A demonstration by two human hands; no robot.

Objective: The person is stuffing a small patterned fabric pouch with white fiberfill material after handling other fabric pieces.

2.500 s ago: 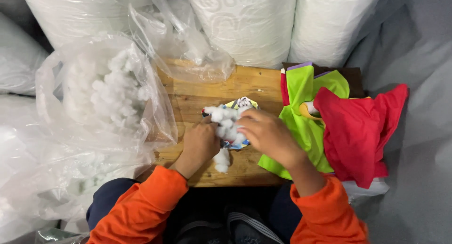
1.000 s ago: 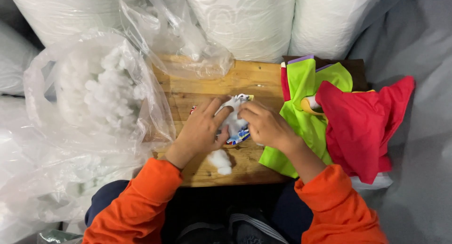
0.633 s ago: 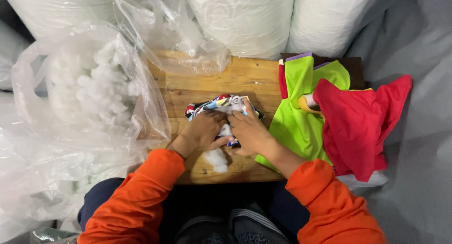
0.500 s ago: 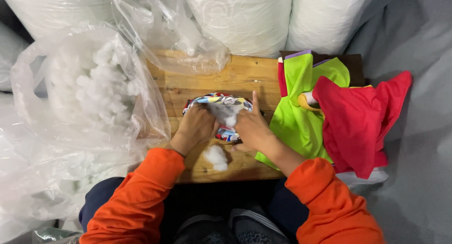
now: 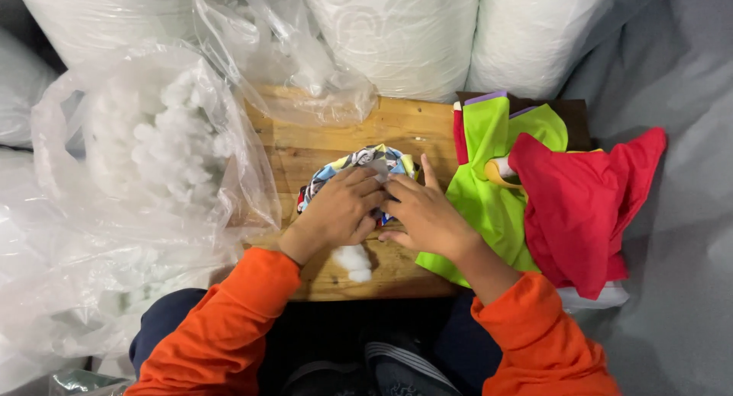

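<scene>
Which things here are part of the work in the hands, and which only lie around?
In use: printed fabric pouch, left hand, right hand, white stuffing tuft.
Lying about: green cloth, red cloth, bag of stuffing, white rolls.

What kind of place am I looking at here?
Probably a small sewing or toy-stuffing workshop: a clear bag of white stuffing, big white rolls of wadding, and bright fabric pieces crowd a small wooden table.
</scene>
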